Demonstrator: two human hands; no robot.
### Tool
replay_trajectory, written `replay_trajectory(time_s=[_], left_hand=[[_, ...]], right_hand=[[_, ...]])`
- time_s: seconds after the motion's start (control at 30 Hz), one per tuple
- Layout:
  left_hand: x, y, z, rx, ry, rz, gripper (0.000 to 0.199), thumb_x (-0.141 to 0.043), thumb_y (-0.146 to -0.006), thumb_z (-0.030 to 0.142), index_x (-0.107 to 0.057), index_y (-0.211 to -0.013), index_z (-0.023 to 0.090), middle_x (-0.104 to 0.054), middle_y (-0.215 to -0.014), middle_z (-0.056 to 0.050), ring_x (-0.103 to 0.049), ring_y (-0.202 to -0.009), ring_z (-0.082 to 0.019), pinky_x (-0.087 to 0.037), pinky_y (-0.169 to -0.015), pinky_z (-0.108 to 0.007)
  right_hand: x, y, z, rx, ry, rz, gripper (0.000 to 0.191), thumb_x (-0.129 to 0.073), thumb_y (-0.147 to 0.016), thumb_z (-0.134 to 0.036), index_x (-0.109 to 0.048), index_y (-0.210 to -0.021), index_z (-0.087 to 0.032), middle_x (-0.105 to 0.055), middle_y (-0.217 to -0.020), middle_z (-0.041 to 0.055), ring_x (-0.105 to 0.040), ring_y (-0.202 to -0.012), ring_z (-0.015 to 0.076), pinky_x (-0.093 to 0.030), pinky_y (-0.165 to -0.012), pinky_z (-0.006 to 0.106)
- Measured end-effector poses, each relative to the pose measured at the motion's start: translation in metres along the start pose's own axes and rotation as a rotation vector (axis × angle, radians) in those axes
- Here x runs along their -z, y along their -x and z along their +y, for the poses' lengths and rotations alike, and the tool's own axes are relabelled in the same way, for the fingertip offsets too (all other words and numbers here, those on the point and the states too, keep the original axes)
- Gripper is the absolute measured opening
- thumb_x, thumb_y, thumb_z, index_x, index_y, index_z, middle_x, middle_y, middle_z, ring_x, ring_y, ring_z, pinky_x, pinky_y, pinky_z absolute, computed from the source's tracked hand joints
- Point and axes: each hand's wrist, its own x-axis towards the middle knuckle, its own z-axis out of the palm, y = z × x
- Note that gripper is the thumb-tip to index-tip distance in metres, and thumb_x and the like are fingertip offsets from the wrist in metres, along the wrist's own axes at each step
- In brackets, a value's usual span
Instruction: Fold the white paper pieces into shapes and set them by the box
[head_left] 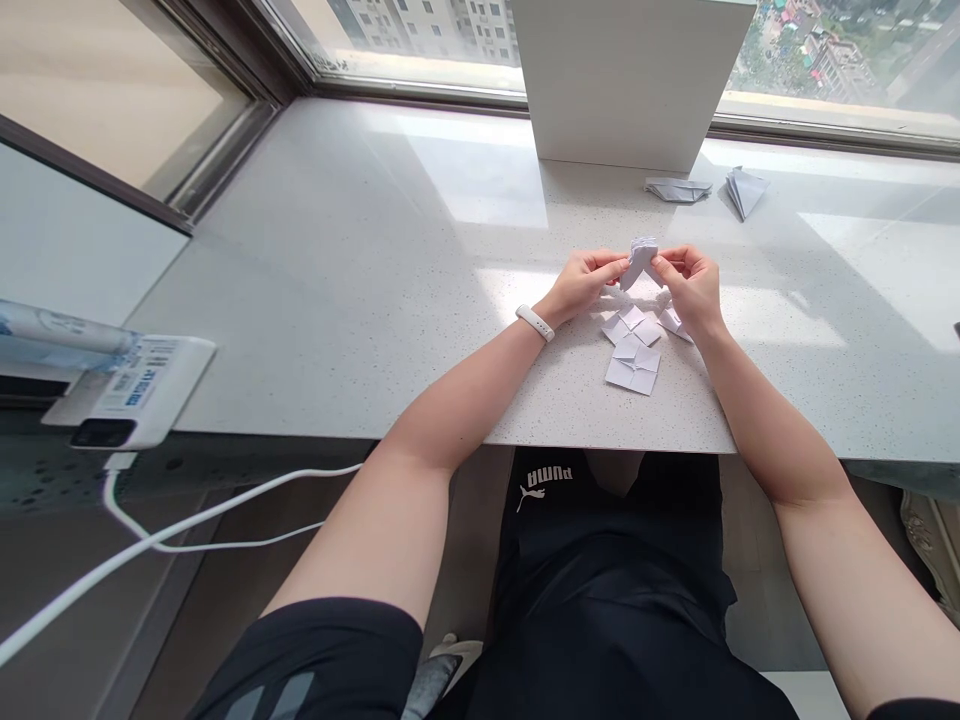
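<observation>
My left hand (581, 283) and my right hand (690, 290) hold a small folded piece of white paper (640, 262) between their fingertips, above the speckled white stone counter (337, 300). Just below my hands lie several small white paper squares (630, 350), loosely overlapping. Some are creased, and my right hand partly hides the pieces nearest it. Farther back, beyond my right hand, rest two folded grey-white paper shapes (677, 189) (745, 192). A white wristband (535, 322) circles my left wrist.
A white boxy pillar (630, 80) rises from the counter's back edge against a window. At the left, a white power bank or phone (127, 390) sits on a ledge with a white cable (172, 525) trailing down. My knees lie below the counter's front edge.
</observation>
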Motion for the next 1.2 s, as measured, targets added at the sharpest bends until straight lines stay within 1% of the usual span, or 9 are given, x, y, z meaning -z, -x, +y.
replay_trajectory(time_s=[0.17, 0.27, 0.33, 0.47, 0.63, 0.73, 0.83, 1.0, 1.2], left_hand=[[0.001, 0.0, -0.002, -0.044, -0.028, -0.015, 0.046, -0.101, -0.099, 0.071, -0.099, -0.1, 0.026, -0.088, -0.095, -0.006, -0.074, -0.09, -0.02, -0.06, -0.088, -0.036], [0.0, 0.001, -0.001, -0.047, -0.04, -0.008, 0.048, -0.101, -0.098, 0.074, -0.098, -0.098, 0.026, -0.087, -0.091, -0.005, -0.073, -0.087, -0.02, -0.06, -0.086, -0.036], [-0.001, 0.002, -0.001, -0.047, -0.035, -0.004, 0.047, -0.103, -0.098, 0.072, -0.098, -0.101, 0.025, -0.087, -0.091, -0.005, -0.073, -0.087, -0.019, -0.059, -0.085, -0.035], [-0.003, 0.001, -0.006, -0.048, -0.008, 0.006, 0.042, -0.107, -0.097, 0.06, -0.097, -0.106, 0.02, -0.091, -0.103, -0.009, -0.078, -0.092, -0.019, -0.059, -0.086, -0.034], [-0.004, -0.001, -0.01, -0.062, -0.049, 0.051, 0.032, -0.101, -0.106, 0.051, -0.096, -0.102, 0.019, -0.088, -0.096, -0.006, -0.073, -0.087, -0.017, -0.057, -0.083, -0.032], [-0.004, -0.001, -0.008, -0.059, -0.062, 0.081, 0.033, -0.099, -0.108, 0.051, -0.094, -0.097, 0.019, -0.085, -0.093, -0.006, -0.071, -0.085, -0.016, -0.057, -0.082, -0.031], [-0.004, -0.001, -0.006, -0.069, -0.031, 0.099, 0.035, -0.098, -0.109, 0.051, -0.092, -0.094, 0.02, -0.079, -0.086, -0.004, -0.067, -0.081, -0.015, -0.057, -0.081, -0.031], [-0.005, 0.0, -0.001, -0.064, -0.004, 0.098, 0.04, -0.095, -0.112, 0.046, -0.086, -0.083, 0.021, -0.069, -0.078, -0.001, -0.061, -0.076, -0.014, -0.055, -0.078, -0.031], [-0.007, 0.0, 0.004, -0.029, -0.031, 0.139, 0.038, -0.098, -0.109, 0.05, -0.087, -0.087, 0.021, -0.07, -0.076, -0.001, -0.063, -0.077, -0.015, -0.055, -0.075, -0.031]], right_hand=[[-0.003, 0.002, -0.003, -0.019, -0.033, 0.031, 0.058, -0.094, -0.097, -0.086, -0.084, -0.104, -0.029, -0.087, -0.107, 0.0084, -0.086, -0.11, 0.0302, -0.072, -0.105, 0.052], [-0.004, 0.003, -0.007, -0.04, -0.02, 0.042, 0.058, -0.096, -0.095, -0.086, -0.084, -0.102, -0.03, -0.086, -0.103, 0.0074, -0.085, -0.11, 0.0304, -0.072, -0.104, 0.052], [-0.004, 0.003, -0.007, -0.053, -0.025, 0.051, 0.058, -0.098, -0.093, -0.085, -0.084, -0.101, -0.029, -0.086, -0.102, 0.007, -0.085, -0.109, 0.0301, -0.072, -0.103, 0.05], [-0.003, 0.002, -0.001, -0.038, -0.028, 0.036, 0.059, -0.095, -0.096, -0.085, -0.083, -0.103, -0.029, -0.087, -0.107, 0.0084, -0.086, -0.11, 0.0293, -0.073, -0.102, 0.049], [-0.002, -0.001, 0.01, -0.006, -0.074, -0.014, 0.062, -0.095, -0.095, -0.088, -0.082, -0.107, -0.029, -0.086, -0.112, 0.0089, -0.085, -0.11, 0.0295, -0.073, -0.102, 0.051], [-0.003, -0.002, 0.014, 0.003, -0.116, -0.024, 0.064, -0.1, -0.092, -0.088, -0.08, -0.114, -0.031, -0.084, -0.116, 0.0075, -0.084, -0.11, 0.0288, -0.072, -0.102, 0.051], [-0.002, -0.004, 0.016, 0.004, -0.126, -0.028, 0.065, -0.103, -0.09, -0.085, -0.077, -0.12, -0.034, -0.082, -0.121, 0.0071, -0.082, -0.109, 0.028, -0.072, -0.099, 0.051], [0.001, -0.006, 0.015, 0.002, -0.091, -0.085, 0.06, -0.1, -0.096, -0.084, -0.075, -0.117, -0.033, -0.081, -0.121, 0.0074, -0.081, -0.106, 0.0279, -0.072, -0.095, 0.051], [0.003, -0.006, 0.012, -0.015, -0.11, -0.052, 0.063, -0.103, -0.089, -0.086, -0.081, -0.115, -0.033, -0.084, -0.116, 0.0062, -0.081, -0.102, 0.0264, -0.073, -0.096, 0.05]])
